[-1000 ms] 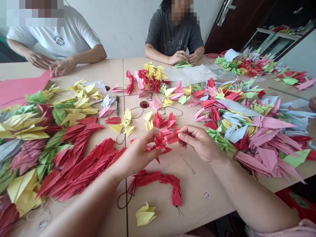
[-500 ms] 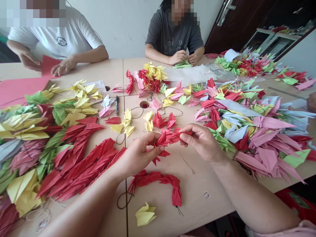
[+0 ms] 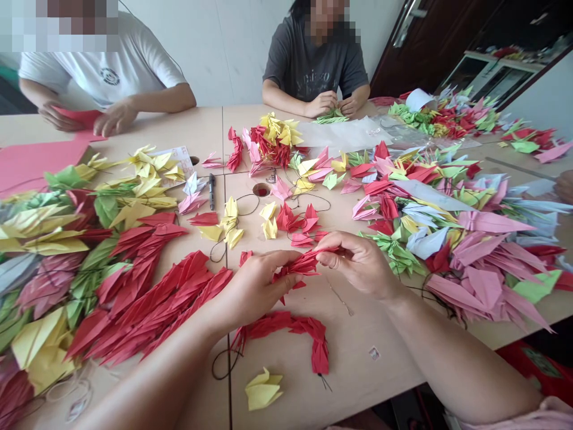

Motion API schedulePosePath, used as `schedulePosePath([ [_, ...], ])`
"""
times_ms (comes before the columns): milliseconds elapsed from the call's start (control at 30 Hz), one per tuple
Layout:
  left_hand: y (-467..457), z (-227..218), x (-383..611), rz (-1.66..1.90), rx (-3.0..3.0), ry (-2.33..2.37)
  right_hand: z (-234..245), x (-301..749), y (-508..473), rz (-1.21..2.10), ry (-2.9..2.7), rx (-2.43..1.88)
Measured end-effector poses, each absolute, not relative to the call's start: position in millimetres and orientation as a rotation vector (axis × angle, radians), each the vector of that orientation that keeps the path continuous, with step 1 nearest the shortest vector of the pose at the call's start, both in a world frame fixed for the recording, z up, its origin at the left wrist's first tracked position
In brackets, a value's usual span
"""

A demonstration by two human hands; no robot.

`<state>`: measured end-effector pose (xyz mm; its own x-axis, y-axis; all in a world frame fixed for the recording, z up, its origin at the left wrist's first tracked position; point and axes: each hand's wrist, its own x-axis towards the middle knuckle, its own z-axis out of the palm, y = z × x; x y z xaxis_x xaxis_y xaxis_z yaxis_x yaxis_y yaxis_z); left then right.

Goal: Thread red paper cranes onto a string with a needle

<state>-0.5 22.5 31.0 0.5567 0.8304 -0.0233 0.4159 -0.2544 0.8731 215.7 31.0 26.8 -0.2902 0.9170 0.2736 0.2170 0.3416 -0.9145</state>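
Observation:
Between both hands, above the table's middle, is a bunch of red folded paper cranes [image 3: 304, 263]. My left hand [image 3: 266, 280] closes round its left part, thumb in front and fingers behind. At the other end, my right hand [image 3: 353, 263] pinches the red paper between thumb and fingers. Below the hands a strand of red paper cranes [image 3: 286, 325] lies curved on the table, a black cord loop [image 3: 220, 364] at its left end. A yellow folded paper piece [image 3: 264, 391] rests nearer me. Just beyond the hands lie more red cranes [image 3: 290, 220].
Large heaps of coloured paper cranes lie at left [image 3: 147, 298] and right [image 3: 487, 263]. A black pen [image 3: 212, 191] and a cable hole [image 3: 261, 189] are further back. Across the table, one person handles red paper [image 3: 83, 116]; another holds green folded paper [image 3: 332, 116].
Both my hands have shifted slightly, the right one moving left and closer to my left hand. The red bunch has turned in my grip. The person at left has bent the red sheet over.

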Motion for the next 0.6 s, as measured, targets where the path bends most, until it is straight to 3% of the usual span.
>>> schedulePosePath([
  [600,21.1,36.0,5.2,0.561,1.848,1.161,25.1,211.5,29.9,1.289,-1.646,-1.020],
])
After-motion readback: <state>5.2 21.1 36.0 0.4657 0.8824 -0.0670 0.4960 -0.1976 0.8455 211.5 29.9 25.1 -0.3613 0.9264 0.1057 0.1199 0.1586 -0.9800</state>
